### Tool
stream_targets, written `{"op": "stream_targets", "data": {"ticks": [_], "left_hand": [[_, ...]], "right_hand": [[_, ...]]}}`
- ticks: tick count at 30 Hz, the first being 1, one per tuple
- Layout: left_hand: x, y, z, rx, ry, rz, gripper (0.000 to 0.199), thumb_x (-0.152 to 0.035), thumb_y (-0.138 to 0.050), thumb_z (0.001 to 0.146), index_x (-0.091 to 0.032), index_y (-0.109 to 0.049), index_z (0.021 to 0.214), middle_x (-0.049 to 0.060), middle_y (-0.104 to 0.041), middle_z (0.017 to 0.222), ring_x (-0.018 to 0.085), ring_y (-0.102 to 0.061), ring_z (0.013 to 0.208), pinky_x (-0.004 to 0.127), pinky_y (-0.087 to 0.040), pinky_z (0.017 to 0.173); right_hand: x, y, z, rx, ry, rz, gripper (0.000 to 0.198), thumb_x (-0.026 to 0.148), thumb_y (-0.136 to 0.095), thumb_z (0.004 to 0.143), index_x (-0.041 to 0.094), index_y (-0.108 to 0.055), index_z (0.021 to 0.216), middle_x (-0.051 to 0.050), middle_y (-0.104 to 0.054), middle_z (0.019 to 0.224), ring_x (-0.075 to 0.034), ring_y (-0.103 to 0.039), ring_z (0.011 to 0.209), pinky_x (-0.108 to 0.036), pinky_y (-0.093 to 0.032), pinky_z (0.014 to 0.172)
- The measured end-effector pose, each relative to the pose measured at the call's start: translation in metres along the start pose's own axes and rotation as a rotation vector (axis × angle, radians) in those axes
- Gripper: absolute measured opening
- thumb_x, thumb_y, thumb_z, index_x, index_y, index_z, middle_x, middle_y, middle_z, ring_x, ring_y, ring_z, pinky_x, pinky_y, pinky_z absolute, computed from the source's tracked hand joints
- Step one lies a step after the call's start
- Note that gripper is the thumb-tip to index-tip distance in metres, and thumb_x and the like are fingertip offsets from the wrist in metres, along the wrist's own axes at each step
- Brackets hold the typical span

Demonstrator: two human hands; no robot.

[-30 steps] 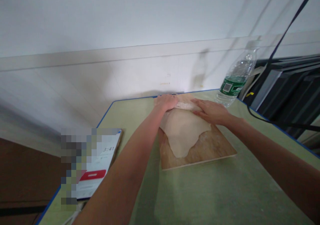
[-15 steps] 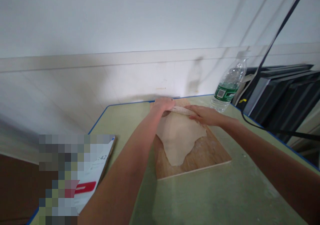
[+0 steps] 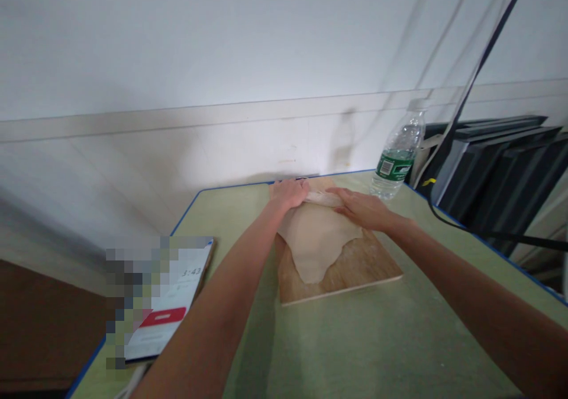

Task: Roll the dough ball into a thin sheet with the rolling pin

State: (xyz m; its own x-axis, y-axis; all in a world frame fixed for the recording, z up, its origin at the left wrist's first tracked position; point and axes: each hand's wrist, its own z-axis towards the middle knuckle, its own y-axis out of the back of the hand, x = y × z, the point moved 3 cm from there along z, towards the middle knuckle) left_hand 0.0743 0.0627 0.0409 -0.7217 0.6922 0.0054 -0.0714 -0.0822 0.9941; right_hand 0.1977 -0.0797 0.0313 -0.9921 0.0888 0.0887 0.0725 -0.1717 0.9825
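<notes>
On rolling pin [image 3: 323, 198]: both hands [image 3: 289, 193] [image 3: 361, 208], arms [image 3: 231, 280] [image 3: 452, 286] fwd.

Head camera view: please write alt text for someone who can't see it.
A person's left hand and right hand hold a pale rolling pin across flattened dough on a wooden board. A green-labelled bottle stands at right, a phone lies at left.

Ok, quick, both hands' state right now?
Left hand: closed over the rolling pin's left end.
Right hand: on its right end; whether closed around it, can't tell.
</notes>
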Motion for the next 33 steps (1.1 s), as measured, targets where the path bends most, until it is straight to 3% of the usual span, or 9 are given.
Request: {"op": "stream_targets", "data": {"ticks": [8, 11, 16, 26, 29, 33], "left_hand": [[0.0, 0.001, -0.007, -0.008, 0.006, 0.031, 0.056, -0.034, -0.015, 0.096, -0.017, -0.063, 0.12, 0.012, -0.06, 0.128, 0.028, -0.059, 0.114, 0.042, -0.046, 0.093], [0.001, -0.001, -0.003, 0.0, 0.013, 0.038, 0.055, -0.035, -0.017, 0.096, -0.018, -0.064, 0.119, 0.011, -0.061, 0.128, 0.026, -0.059, 0.114, 0.041, -0.046, 0.093], [0.002, -0.003, 0.003, -0.005, 0.001, 0.025, 0.055, -0.033, -0.017, 0.094, -0.017, -0.064, 0.118, 0.013, -0.061, 0.126, 0.029, -0.059, 0.112, 0.044, -0.047, 0.091], [0.001, -0.001, 0.002, -0.008, -0.005, -0.02, 0.055, -0.034, -0.018, 0.094, -0.021, -0.064, 0.12, 0.011, -0.062, 0.125, 0.03, -0.059, 0.113, 0.047, -0.046, 0.093], [0.001, -0.002, 0.002, -0.003, 0.009, -0.023, 0.054, -0.035, -0.019, 0.094, -0.02, -0.065, 0.119, 0.011, -0.062, 0.125, 0.029, -0.059, 0.113, 0.045, -0.046, 0.093], [0.001, -0.001, -0.001, -0.009, 0.037, -0.028, 0.056, -0.038, -0.019, 0.094, -0.016, -0.064, 0.119, 0.012, -0.061, 0.126, 0.029, -0.057, 0.115, 0.043, -0.044, 0.095]], "right_hand": [[0.005, -0.008, 0.02, 0.065, 0.17, 0.025, 0.055, 0.031, -0.041, 0.092, 0.029, -0.033, 0.146, -0.013, -0.038, 0.149, -0.029, -0.047, 0.128, -0.046, -0.044, 0.097], [0.009, -0.012, 0.032, 0.049, 0.164, 0.053, 0.054, 0.032, -0.044, 0.091, 0.03, -0.036, 0.144, -0.012, -0.038, 0.149, -0.028, -0.047, 0.128, -0.045, -0.043, 0.098], [0.012, -0.01, 0.041, 0.054, 0.178, 0.094, 0.043, 0.033, -0.048, 0.089, 0.026, -0.052, 0.131, -0.009, -0.052, 0.138, -0.025, -0.053, 0.121, -0.04, -0.044, 0.097], [0.018, 0.006, 0.046, 0.115, 0.033, 0.089, 0.045, 0.041, -0.049, 0.09, 0.011, -0.056, 0.123, -0.017, -0.061, 0.125, -0.026, -0.059, 0.113, -0.036, -0.045, 0.095], [0.014, 0.001, 0.047, 0.076, 0.02, 0.092, 0.05, 0.041, -0.049, 0.09, 0.011, -0.053, 0.129, -0.018, -0.057, 0.131, -0.027, -0.056, 0.118, -0.039, -0.042, 0.1], [0.013, -0.003, 0.037, -0.024, 0.158, 0.09, 0.044, 0.035, -0.049, 0.09, 0.02, -0.055, 0.131, -0.012, -0.043, 0.146, -0.024, -0.042, 0.132, -0.04, -0.035, 0.108]]}}
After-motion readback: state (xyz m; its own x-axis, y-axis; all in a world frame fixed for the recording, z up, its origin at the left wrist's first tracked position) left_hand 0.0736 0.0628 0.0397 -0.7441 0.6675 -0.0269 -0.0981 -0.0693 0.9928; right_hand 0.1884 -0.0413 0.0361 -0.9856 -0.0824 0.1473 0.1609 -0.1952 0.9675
